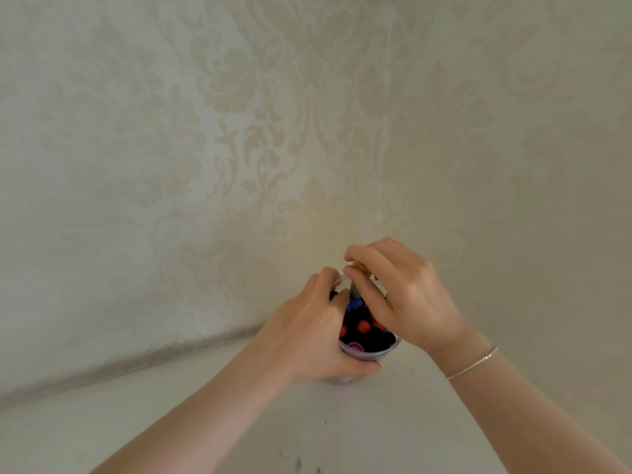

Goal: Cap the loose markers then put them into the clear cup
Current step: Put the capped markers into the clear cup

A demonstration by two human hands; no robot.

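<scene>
Your left hand (309, 340) is wrapping around the cup (371, 354). Just above it, your right hand (400, 295) is pinching a yellow-capped marker (359, 268).

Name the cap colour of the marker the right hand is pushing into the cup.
Yellow cap, seen in the head view.

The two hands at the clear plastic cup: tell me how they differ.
The left hand wraps round the side of the clear plastic cup, steadying it on the white table; the right hand is above the rim, pinching a yellow-capped marker that points down into the cup. The right wrist wears a thin silver bracelet; the left wrist is bare. Both hands have curled fingers and meet at the cup.
</scene>
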